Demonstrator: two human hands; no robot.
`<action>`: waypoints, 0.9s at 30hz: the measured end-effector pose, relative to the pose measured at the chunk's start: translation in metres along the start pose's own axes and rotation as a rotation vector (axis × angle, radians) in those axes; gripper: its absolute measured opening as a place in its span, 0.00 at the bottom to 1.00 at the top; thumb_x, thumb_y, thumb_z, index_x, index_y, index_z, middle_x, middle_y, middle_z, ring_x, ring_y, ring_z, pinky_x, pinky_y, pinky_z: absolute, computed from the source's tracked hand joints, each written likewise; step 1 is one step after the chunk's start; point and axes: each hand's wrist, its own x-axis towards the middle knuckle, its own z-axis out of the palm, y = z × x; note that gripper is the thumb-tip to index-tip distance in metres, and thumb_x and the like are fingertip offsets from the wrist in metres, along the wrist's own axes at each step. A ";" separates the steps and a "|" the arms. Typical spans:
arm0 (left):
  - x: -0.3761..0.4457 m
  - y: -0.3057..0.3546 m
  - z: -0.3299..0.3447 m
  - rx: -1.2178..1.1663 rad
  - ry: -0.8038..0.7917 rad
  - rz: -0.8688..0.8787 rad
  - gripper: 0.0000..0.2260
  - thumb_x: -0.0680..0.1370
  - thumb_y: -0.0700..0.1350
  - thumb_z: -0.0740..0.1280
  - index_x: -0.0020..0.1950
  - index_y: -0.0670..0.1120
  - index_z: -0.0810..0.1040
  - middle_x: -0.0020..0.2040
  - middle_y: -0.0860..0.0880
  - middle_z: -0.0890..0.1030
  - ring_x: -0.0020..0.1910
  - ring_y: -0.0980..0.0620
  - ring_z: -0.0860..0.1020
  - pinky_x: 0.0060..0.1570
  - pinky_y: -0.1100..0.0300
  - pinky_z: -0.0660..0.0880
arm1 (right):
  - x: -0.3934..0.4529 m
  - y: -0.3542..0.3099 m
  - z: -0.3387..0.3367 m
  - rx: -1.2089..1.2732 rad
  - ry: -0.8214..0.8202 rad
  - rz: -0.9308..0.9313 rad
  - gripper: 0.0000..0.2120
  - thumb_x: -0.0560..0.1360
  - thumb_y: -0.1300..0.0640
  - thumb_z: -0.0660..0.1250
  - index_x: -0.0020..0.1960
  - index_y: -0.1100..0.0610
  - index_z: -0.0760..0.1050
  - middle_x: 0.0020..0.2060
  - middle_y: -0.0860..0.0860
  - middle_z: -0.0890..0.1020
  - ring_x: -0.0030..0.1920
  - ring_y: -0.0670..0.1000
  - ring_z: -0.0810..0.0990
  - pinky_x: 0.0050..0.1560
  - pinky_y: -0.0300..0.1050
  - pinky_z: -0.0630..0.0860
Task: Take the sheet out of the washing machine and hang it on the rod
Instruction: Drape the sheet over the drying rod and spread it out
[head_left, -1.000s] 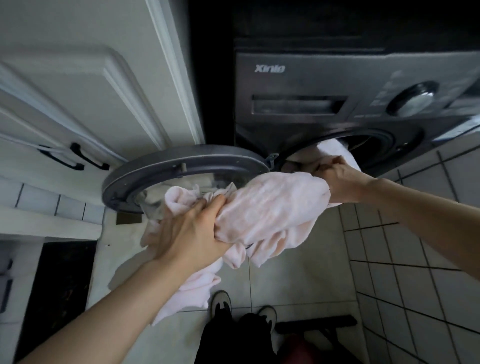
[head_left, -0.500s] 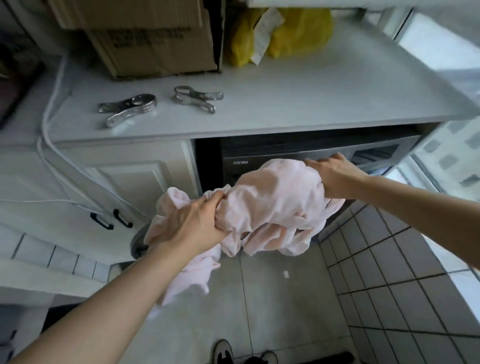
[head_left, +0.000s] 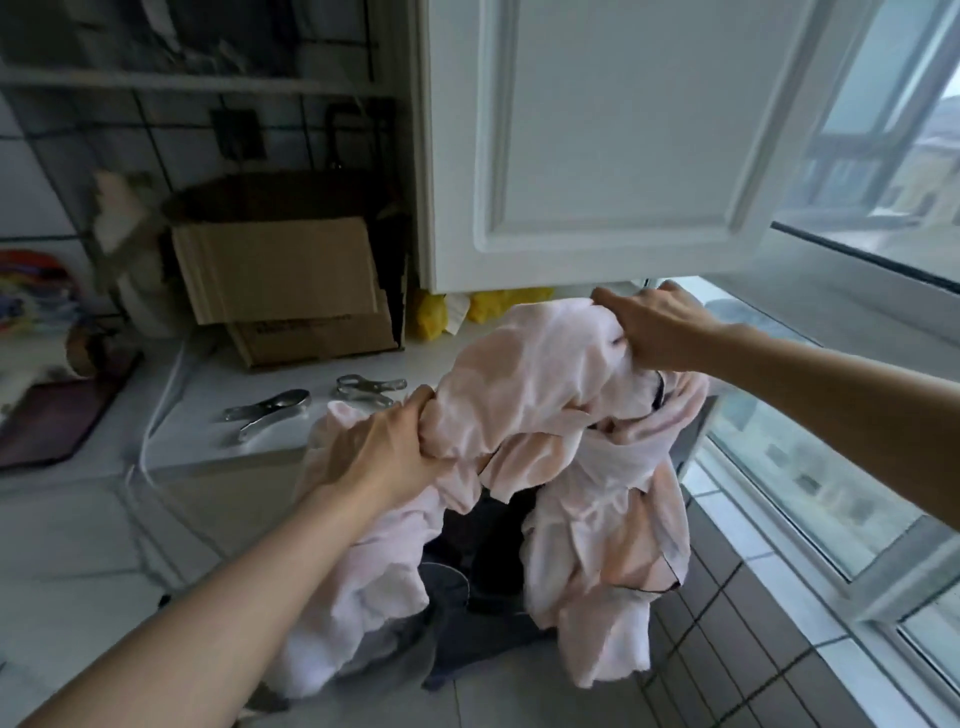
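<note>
pink sheet (head_left: 524, 395) bunched between left hand (head_left: 379, 457) and right hand (head_left: 654, 332), gripped by both.

Soft matt cloth sheet (head_left: 524, 395)

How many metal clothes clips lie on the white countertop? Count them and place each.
2. One large silvery metal clip lies on the white countertop in front of the cardboard boxes; a second silvery metal clip lies just right of it, beside the pink sheet, which may hide more.
</note>
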 end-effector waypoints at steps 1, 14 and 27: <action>0.002 0.006 -0.006 -0.007 0.009 0.013 0.28 0.70 0.54 0.72 0.65 0.48 0.67 0.54 0.47 0.80 0.54 0.44 0.78 0.43 0.56 0.69 | -0.002 0.004 -0.011 0.003 -0.001 0.010 0.17 0.69 0.55 0.60 0.57 0.51 0.61 0.38 0.54 0.78 0.45 0.60 0.80 0.46 0.49 0.66; 0.023 0.054 -0.056 -0.072 0.008 0.072 0.28 0.65 0.71 0.63 0.60 0.60 0.65 0.45 0.54 0.80 0.49 0.49 0.80 0.43 0.55 0.68 | -0.044 0.032 -0.087 -0.042 0.107 0.035 0.33 0.72 0.47 0.61 0.73 0.46 0.51 0.48 0.52 0.81 0.46 0.58 0.82 0.47 0.50 0.75; 0.040 0.038 -0.103 -0.172 -0.001 0.126 0.23 0.68 0.59 0.69 0.61 0.61 0.69 0.48 0.55 0.81 0.45 0.52 0.77 0.43 0.58 0.70 | -0.083 0.024 -0.120 -0.510 0.380 -0.330 0.24 0.80 0.61 0.53 0.74 0.47 0.62 0.40 0.53 0.75 0.28 0.48 0.68 0.32 0.46 0.76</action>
